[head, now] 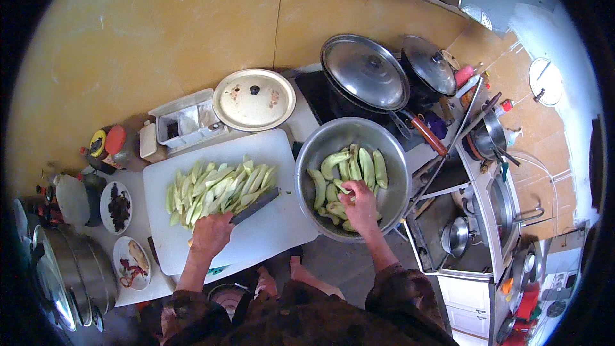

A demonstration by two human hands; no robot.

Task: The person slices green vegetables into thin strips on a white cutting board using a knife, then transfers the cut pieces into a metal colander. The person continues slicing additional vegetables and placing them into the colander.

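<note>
My left hand [210, 235] is closed around the handle of a kitchen knife [254, 205], whose dark blade lies along the lower right edge of a heap of pale green vegetable slices [218, 192]. The heap rests on a white cutting board [269, 238]. Inside a large steel bowl [303, 202], right of the board, my right hand [358, 206] grips a peeled, pale green long vegetable [342, 186] with its fingertips. Several more peeled vegetables [367, 168] lie in the bowl around it. My fingers hide part of them.
Behind the bowl, a lidded frying pan [365, 72] sits on the cooktop, its handle [427, 134] pointing towards me. An enamel lid [254, 105] and seasoning box [190, 127] stand behind the board. Two plates of ingredients [116, 207] and a steel steamer pot [81, 274] are at left.
</note>
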